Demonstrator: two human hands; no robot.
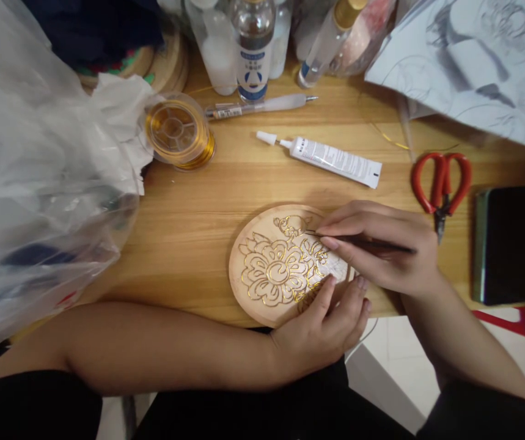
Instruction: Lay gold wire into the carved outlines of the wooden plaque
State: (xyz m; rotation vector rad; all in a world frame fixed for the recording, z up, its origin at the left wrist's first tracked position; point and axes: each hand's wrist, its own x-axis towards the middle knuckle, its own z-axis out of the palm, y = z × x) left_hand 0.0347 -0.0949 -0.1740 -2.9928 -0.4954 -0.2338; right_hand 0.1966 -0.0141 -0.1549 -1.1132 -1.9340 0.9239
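Observation:
A round wooden plaque lies at the table's front edge, bearing a flower pattern outlined in gold wire. My left hand grips its lower right rim, the thumb on the face and the fingers bent along the edge. In my right hand a pair of slim dark tweezers is pinched between thumb and fingers. Their tips touch or hover just over the small motif at the plaque's upper right; I cannot tell which. Whether they hold a piece of wire is too small to make out.
Behind the plaque lie a white glue tube, a pen and a spool of gold wire. Red-handled pliers and a phone are at right. Bottles, printed sheets and a plastic bag surround them.

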